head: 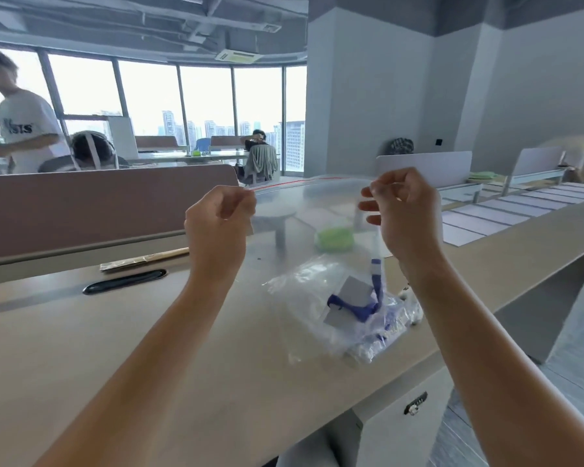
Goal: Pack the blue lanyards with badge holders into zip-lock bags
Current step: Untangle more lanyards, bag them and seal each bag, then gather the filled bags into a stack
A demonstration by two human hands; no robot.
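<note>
I hold a clear zip-lock bag (312, 210) with a red zip line up in the air above the desk. My left hand (218, 224) pinches its left top corner and my right hand (403, 210) pinches its right top corner. A blue lanyard strap (376, 274) hangs below my right hand; whether it lies inside the held bag I cannot tell. On the desk below lies a pile of clear bags (344, 318) with blue lanyards and grey badge holders (353, 294) in it.
The pale wooden desk (149, 332) has a black cable slot (125, 281) and a flat wooden stick (145, 259) at the back left. A brown divider (98, 203) stands behind. A green object (334, 239) shows through the bag. People are at the far left.
</note>
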